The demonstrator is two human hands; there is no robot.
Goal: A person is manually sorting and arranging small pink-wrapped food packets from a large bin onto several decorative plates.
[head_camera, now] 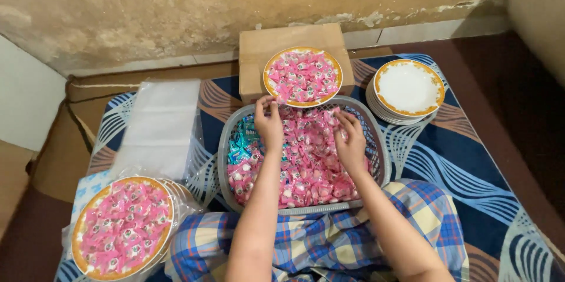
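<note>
Pink sachets [306,170] are filling the grey basket [379,146] at centre, the left hand [269,123] pinching one at its 11 o'clock rim, the right hand [351,141] curling loosely among them, a filled plate [268,79] sitting at 12 o'clock.

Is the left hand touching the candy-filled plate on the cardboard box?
Cannot tell. In the head view the left hand has its fingertips at the near rim of the candy-filled plate on the cardboard box, but no clear contact or gap shows.
</note>
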